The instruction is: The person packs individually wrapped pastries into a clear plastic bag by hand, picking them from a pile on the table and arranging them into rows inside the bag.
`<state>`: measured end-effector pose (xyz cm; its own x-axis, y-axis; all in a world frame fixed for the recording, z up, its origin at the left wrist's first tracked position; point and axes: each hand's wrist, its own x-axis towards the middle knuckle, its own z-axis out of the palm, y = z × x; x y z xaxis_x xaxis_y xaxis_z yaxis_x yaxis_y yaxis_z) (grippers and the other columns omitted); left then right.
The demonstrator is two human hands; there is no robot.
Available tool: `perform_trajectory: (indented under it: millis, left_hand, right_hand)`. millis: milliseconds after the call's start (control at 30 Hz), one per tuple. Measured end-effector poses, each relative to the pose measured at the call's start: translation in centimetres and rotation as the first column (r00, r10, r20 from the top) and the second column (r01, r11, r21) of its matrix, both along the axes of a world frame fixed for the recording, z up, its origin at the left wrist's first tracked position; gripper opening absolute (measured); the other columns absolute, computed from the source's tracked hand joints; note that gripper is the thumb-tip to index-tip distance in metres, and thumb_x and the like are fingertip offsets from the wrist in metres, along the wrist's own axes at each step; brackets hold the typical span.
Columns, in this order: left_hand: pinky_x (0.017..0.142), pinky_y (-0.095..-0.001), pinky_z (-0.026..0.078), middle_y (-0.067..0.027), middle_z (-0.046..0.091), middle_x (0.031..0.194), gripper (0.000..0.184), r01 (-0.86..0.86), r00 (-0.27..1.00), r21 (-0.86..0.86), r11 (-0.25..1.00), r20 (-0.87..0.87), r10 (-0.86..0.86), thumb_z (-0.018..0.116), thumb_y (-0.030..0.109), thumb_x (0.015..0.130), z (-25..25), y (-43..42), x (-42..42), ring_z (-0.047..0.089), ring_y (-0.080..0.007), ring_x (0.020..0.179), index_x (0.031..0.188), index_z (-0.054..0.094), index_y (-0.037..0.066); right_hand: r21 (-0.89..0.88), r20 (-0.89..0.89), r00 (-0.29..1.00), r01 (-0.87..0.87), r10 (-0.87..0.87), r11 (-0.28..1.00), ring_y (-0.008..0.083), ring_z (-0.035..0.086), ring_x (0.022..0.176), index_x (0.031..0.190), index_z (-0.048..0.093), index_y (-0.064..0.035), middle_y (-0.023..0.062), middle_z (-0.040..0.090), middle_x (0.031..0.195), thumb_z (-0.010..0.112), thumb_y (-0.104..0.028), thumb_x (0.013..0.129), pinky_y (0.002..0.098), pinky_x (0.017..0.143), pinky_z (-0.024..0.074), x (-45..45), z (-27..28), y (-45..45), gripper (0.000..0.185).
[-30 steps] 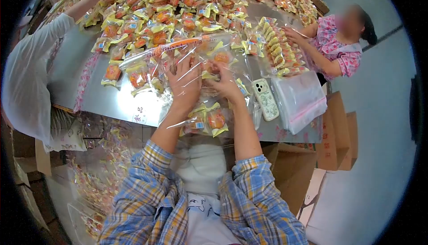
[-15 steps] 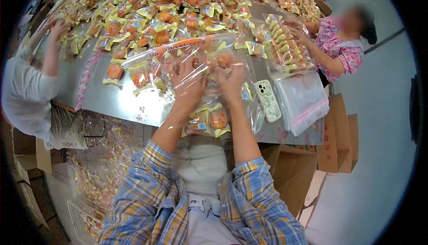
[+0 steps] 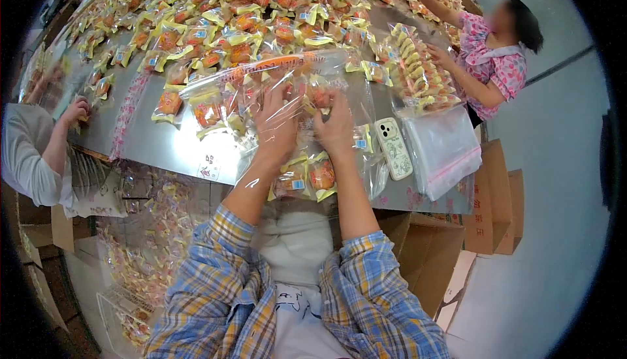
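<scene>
A large clear plastic bag (image 3: 261, 65) with an orange printed band lies before me on the metal table. Individually wrapped pastries (image 3: 208, 112) with yellow-edged wrappers lie in it and around it. My left hand (image 3: 275, 127) is beneath the bag's clear film, fingers stretched forward beside the pastries. My right hand (image 3: 336, 129) has its thumb and fingers around a wrapped pastry (image 3: 320, 94) at the middle of the bag. Nearer my body, two wrapped pastries (image 3: 321, 175) sit side by side under the film.
A phone in a patterned case (image 3: 394, 149) and a stack of clear bags (image 3: 444, 153) lie to the right. Beyond them, a co-worker (image 3: 490, 65) touches a filled bag (image 3: 421, 72). Another person (image 3: 39, 153) works at left. Wrapped pastries heap across the far table; cardboard boxes (image 3: 424, 248) stand below.
My right hand has settled around the pastry, while my left hand has barely moved. The right co-worker's arm now reaches toward the heap; the left person's hands have moved lower and nearer.
</scene>
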<state>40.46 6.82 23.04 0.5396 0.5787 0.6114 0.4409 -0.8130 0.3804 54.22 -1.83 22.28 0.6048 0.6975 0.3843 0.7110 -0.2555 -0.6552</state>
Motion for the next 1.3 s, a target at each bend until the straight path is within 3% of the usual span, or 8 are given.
perform_trajectory:
  millis: [200,300,400,533,733,833,1133,1300]
  left_hand:
    - [0.117,-0.0531,0.026,-0.0084,0.062,0.131,0.045,-0.054,0.999,-0.086,0.995,0.003,0.054,0.071,0.015,0.088,1.0,-0.5,0.3,0.058,-0.0252,0.124,0.133,0.066,0.017]
    - [0.116,-0.0532,0.028,-0.0084,0.062,0.131,0.045,-0.048,0.998,-0.022,0.999,0.032,0.048,0.071,0.019,0.089,0.8,-0.2,0.3,0.058,-0.0247,0.124,0.134,0.065,0.017]
    - [0.118,-0.0549,0.020,-0.0102,0.060,0.136,0.054,-0.020,1.000,-0.155,0.988,0.010,0.021,0.074,0.024,0.089,1.0,-0.5,0.5,0.053,-0.0262,0.134,0.141,0.062,0.022]
    - [0.119,-0.0554,0.020,-0.0101,0.060,0.135,0.059,-0.001,0.998,-0.160,0.987,0.057,0.010,0.074,0.023,0.089,1.6,-0.6,0.3,0.053,-0.0261,0.134,0.146,0.058,0.023]
    - [0.117,-0.0532,0.026,-0.0093,0.060,0.132,0.058,-0.043,0.999,-0.083,0.996,-0.003,0.043,0.073,0.017,0.088,1.9,-0.7,0.2,0.056,-0.0270,0.130,0.144,0.060,0.022]
    - [0.118,-0.0541,0.025,-0.0102,0.061,0.130,0.054,-0.029,1.000,-0.121,0.992,-0.002,0.029,0.072,0.010,0.086,1.5,-0.7,0.3,0.054,-0.0284,0.134,0.138,0.065,0.022]
    - [0.119,-0.0546,0.019,-0.0123,0.063,0.131,0.046,0.010,0.999,-0.079,0.997,0.052,-0.005,0.070,0.014,0.086,0.4,-0.2,0.3,0.057,-0.0286,0.129,0.131,0.069,0.018]
    - [0.121,-0.0559,0.015,-0.0128,0.063,0.130,0.046,0.006,0.998,-0.102,0.995,0.063,0.001,0.069,0.016,0.084,0.8,-0.5,0.4,0.058,-0.0307,0.128,0.130,0.066,0.012]
  right_hand:
    - [0.007,0.200,0.976,-0.089,0.086,0.996,0.0437,0.060,0.118,0.134,0.059,-0.0142,0.0205,0.052,0.136,0.074,-0.017,0.085,0.0502,0.095,0.0537,-1.2,1.5,-0.4,0.052]
    - [-0.037,0.135,0.990,-0.024,0.028,0.999,0.0436,0.063,0.109,0.132,0.060,-0.0154,0.0201,0.055,0.128,0.074,-0.022,0.088,0.0501,0.089,0.0555,-0.8,0.7,-0.3,0.046]
    - [-0.027,0.169,0.984,0.061,-0.056,0.998,0.0409,0.065,0.103,0.126,0.062,-0.0140,0.0178,0.057,0.120,0.072,-0.024,0.092,0.0483,0.084,0.0559,-1.1,0.4,-0.2,0.037]
    - [0.126,0.037,0.996,0.075,-0.080,0.989,0.0361,0.067,0.097,0.115,0.065,-0.0110,0.0153,0.061,0.114,0.068,-0.027,0.098,0.0462,0.080,0.0544,-1.0,0.5,0.1,0.024]
    - [0.138,-0.100,0.994,0.050,-0.036,0.989,0.0359,0.068,0.102,0.112,0.065,-0.0114,0.0166,0.062,0.121,0.067,-0.027,0.098,0.0449,0.083,0.0557,-0.3,0.2,-0.2,0.021]
    - [0.073,0.202,0.976,0.071,-0.084,0.995,0.0385,0.067,0.105,0.120,0.065,-0.0146,0.0180,0.058,0.132,0.070,-0.025,0.094,0.0463,0.085,0.0572,-0.7,0.5,-0.1,0.029]
    - [-0.164,0.147,0.989,0.009,0.016,0.986,0.0413,0.066,0.112,0.143,0.059,-0.0256,0.0180,0.051,0.143,0.078,-0.024,0.083,0.0470,0.088,0.0573,-1.1,1.4,-0.7,0.063]
    - [0.032,0.075,0.995,-0.074,0.071,0.997,0.0401,0.066,0.113,0.140,0.057,-0.0195,0.0167,0.059,0.137,0.076,-0.021,0.084,0.0476,0.089,0.0567,-0.2,-0.4,-0.3,0.058]
